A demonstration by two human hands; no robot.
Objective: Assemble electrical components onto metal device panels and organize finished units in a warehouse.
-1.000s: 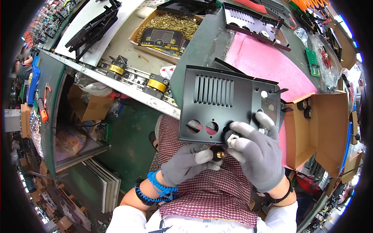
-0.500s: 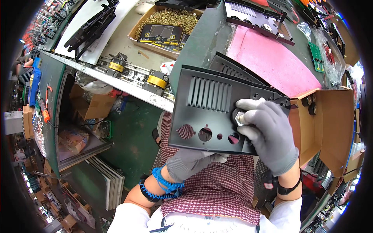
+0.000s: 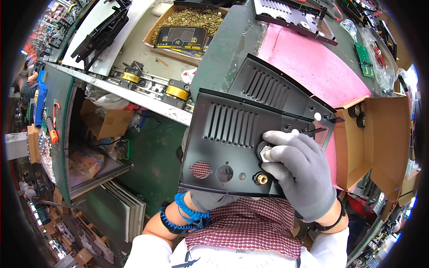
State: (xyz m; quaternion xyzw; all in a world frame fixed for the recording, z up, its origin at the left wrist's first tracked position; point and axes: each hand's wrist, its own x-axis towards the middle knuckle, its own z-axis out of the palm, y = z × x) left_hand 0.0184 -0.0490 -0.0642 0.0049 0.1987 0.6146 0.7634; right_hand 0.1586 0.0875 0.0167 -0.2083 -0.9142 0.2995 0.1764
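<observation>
Right hand (image 3: 300, 172) is shifting down the black panel (image 3: 232, 147) since half a second ago, fingers (image 3: 279, 154) now pinching a round connector near its right edge. Left hand (image 3: 203, 201) is gripping underneath, fingers hidden. Brass fitting (image 3: 260, 179) sitting just below.

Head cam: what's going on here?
A person in grey gloves holds a black vented metal panel over their lap. The right hand pinches a silver-tipped fitting at a hole in the panel's face. The left hand supports the panel from underneath, mostly hidden. A brass fitting already sits in a lower hole; two larger holes are open.
</observation>
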